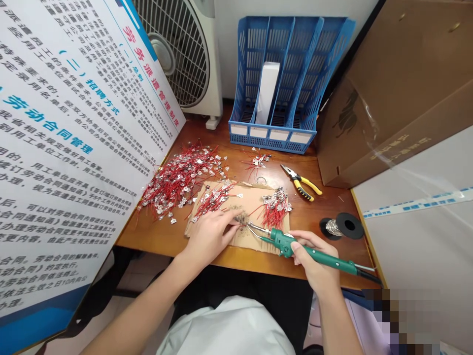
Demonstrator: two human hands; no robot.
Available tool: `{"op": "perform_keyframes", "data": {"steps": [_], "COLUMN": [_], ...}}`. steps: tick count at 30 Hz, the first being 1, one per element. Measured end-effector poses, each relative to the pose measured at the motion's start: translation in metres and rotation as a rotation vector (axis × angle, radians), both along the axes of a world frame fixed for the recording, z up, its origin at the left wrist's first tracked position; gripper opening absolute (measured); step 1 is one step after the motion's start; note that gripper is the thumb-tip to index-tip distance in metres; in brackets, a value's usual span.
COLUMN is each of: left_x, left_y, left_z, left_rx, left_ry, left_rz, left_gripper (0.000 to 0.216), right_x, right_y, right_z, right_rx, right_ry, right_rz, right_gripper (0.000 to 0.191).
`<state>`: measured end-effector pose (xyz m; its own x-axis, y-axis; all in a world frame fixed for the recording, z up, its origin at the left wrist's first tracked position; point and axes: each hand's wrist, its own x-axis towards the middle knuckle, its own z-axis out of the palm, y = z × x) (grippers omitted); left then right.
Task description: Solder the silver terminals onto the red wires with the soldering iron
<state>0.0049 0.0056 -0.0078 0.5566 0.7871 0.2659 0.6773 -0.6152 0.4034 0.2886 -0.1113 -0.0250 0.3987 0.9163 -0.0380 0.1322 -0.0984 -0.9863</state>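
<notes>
My right hand point(314, 256) is closed around a green soldering iron point(284, 241), its metal tip pointing left over a cardboard sheet point(254, 240). At that tip, my left hand point(214, 229) pinches a small red-wired part point(242, 224), partly hidden by the fingers. Dark scorch marks spot the cardboard there. Just beyond my left hand lies a small bunch of red-wired parts point(214, 199) with metal tabs. Another bunch of red wires point(276, 209) rests on the cardboard's right side, close to the iron.
A large heap of red-wired parts point(181, 177) covers the table's left. Yellow-handled pliers point(301, 182) and a solder spool point(342, 227) lie at right. Behind stand a blue file rack point(273, 130) and a fan unit point(181, 54). A printed board point(74, 148) and brown box point(391, 93) flank the table.
</notes>
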Motion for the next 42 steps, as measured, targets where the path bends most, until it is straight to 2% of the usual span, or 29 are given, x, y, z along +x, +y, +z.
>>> {"op": "perform_keyframes", "data": {"steps": [18, 24, 31, 42], "left_x": [-0.001, 0.001, 0.004, 0.006], "left_y": [0.001, -0.001, -0.002, -0.008], "left_z": [-0.001, 0.002, 0.004, 0.004], "left_rx": [-0.003, 0.011, 0.010, 0.055], "left_ry": [0.006, 0.064, 0.071, 0.106], "left_rz": [-0.011, 0.015, 0.023, 0.093], "left_gripper": [0.035, 0.034, 0.037, 0.038], "right_x": [-0.003, -0.003, 0.000, -0.003], "right_y": [0.001, 0.000, 0.002, 0.012], "right_z": [0.004, 0.000, -0.013, -0.015], "right_rx": [0.020, 0.036, 0.104, 0.194], "right_ry": [0.044, 0.085, 0.217, 0.462], "right_rz": [0.016, -0.007, -0.079, -0.205], "right_gripper": [0.022, 0.021, 0.022, 0.026]}}
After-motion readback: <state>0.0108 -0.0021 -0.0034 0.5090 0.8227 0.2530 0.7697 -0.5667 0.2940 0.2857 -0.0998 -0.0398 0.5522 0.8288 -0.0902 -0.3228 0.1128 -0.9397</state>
